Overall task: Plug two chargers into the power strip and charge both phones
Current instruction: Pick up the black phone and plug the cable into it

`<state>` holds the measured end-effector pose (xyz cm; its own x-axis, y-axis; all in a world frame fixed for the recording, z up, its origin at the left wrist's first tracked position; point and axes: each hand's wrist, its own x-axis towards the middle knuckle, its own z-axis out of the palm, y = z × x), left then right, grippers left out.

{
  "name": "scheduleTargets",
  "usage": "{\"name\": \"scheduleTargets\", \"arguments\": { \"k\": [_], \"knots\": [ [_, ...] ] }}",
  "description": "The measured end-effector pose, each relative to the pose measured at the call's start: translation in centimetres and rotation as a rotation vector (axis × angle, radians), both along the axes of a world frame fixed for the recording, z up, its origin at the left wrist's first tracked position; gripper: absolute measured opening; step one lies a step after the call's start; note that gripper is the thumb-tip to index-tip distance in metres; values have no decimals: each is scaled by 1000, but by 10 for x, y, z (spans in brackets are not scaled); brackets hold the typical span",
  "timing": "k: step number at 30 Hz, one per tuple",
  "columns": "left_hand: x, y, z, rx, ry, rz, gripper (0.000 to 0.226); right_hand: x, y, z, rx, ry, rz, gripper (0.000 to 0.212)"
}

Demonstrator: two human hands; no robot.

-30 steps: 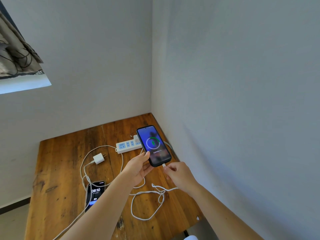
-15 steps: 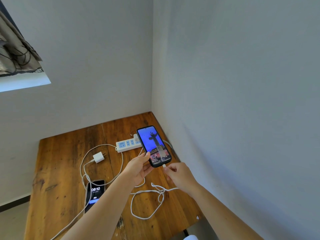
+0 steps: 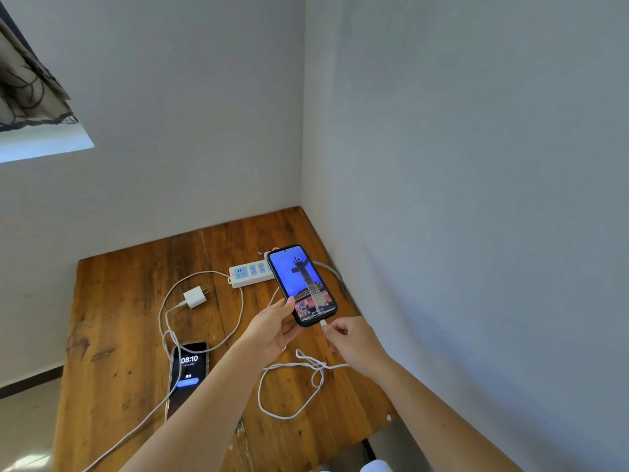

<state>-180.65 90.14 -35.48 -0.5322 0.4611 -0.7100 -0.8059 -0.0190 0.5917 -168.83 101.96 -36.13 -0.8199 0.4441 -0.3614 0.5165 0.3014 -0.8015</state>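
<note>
Phone (image 3: 302, 284) gripped by its lower left edge in the left hand (image 3: 272, 330), raised above the table (image 3: 112, 301), exposing the port. Right hand (image 3: 354, 342) pinches the cable plug (image 3: 323, 323) at the phone's bottom edge, probably seating it.

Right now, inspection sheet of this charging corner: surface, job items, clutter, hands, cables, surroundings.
Surface: wooden table, worn, set in a wall corner.
Job's things: power strip at the back, partly hidden by the held phone, whose screen is lit. Second phone lies flat, showing 08:10. White charger lies on the table, not in the strip.
Clutter: nothing seen.
Hands: left hand holds the held phone at its lower edge; right hand pinches the connector at that phone's bottom port.
Cables: charger cable loops widely over the table; second white cable coils below the hands.
Surroundings: grey walls; curtain at upper left.
</note>
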Motion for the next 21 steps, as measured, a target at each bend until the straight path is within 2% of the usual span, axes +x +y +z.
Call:
{"name": "scheduleTargets", "arguments": {
  "k": [9,16,21],
  "knots": [
    [5,-2,-38,-100,-90,5,41,1,1,-26,-16,-124,58,26],
    [8,9,-81,-184,-168,-4,39,0,16,-66,-9,-267,126,21],
    [9,18,-122,-236,-233,-20,41,4,26,-107,42,-391,185,24]
  ]
}}
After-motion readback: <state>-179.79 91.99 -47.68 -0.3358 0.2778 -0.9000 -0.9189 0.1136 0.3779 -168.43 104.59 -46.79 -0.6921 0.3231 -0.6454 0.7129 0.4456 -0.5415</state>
